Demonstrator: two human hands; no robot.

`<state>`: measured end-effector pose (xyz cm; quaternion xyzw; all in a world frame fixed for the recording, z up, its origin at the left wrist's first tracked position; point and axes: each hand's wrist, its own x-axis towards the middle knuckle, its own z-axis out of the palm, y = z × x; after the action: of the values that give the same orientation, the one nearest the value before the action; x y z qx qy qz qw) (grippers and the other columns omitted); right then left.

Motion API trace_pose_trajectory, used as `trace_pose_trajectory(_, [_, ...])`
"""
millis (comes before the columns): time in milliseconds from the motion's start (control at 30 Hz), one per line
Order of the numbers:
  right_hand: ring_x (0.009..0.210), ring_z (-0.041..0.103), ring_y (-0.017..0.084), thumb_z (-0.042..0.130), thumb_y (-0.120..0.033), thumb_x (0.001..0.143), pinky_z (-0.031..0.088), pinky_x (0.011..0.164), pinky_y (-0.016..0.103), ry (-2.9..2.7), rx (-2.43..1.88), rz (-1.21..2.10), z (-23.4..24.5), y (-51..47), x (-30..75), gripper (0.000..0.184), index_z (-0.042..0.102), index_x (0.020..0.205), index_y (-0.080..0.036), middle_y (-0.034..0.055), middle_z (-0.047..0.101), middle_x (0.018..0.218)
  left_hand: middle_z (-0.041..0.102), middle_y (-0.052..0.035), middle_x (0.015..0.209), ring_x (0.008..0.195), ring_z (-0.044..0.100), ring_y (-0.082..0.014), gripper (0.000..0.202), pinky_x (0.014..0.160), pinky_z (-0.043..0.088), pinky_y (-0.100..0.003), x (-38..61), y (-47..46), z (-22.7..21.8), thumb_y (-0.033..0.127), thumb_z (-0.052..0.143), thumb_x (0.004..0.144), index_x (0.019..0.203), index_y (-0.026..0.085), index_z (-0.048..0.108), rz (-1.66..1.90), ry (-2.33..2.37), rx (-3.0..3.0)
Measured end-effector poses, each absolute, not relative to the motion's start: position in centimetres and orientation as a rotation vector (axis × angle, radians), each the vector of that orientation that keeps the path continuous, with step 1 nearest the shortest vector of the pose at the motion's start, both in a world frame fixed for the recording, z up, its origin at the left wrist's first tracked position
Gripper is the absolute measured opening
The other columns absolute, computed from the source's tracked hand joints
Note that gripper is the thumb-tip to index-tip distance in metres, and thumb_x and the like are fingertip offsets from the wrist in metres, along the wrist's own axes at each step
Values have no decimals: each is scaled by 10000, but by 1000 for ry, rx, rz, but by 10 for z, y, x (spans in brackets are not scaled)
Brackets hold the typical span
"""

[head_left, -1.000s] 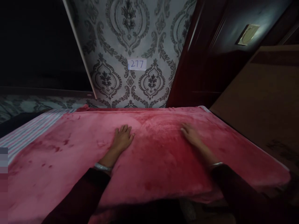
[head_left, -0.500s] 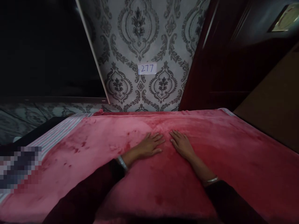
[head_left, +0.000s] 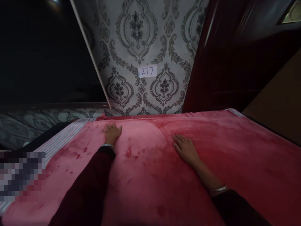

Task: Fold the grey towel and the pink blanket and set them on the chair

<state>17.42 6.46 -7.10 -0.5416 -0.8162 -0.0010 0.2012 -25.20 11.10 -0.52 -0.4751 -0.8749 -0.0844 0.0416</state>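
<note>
A pink-red plush blanket (head_left: pixel 145 188) lies spread out in front of me, its pile showing lighter and darker brushed patches. Toward its far left part, my left hand (head_left: pixel 113 133) rests on the plush with the fingers spread. My right hand (head_left: pixel 185 147) lies flat on the blanket right of the middle, fingers stretched forward. Neither hand holds anything. Each wrist wears a silvery bracelet.
Striped cloth (head_left: pixel 63 138) shows along the blanket's left edge. Behind stands a patterned wall (head_left: pixel 141 40) with a paper label (head_left: pixel 147 71) reading 277. A large dark screen (head_left: pixel 42 56) is at left, a dark red glossy panel (head_left: pixel 225 69) at right.
My left hand has swept left and away from the right hand, leaving a lighter arc in the pile. The right hand has stayed in nearly the same place on the blanket.
</note>
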Motion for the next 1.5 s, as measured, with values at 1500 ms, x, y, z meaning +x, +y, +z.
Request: trace_pose_trajectory(1500, [1491,404,410,187,-472,1057,366,1130,706,-1735,-2503,-128,-45,167,395,645,449,1592,-225,189,387,1659,542,-176,1554,1490,450,-311,512,1234,343,-529,-104,47,-43,276,413,1013,1484,133,553,-495,-1940,-2385])
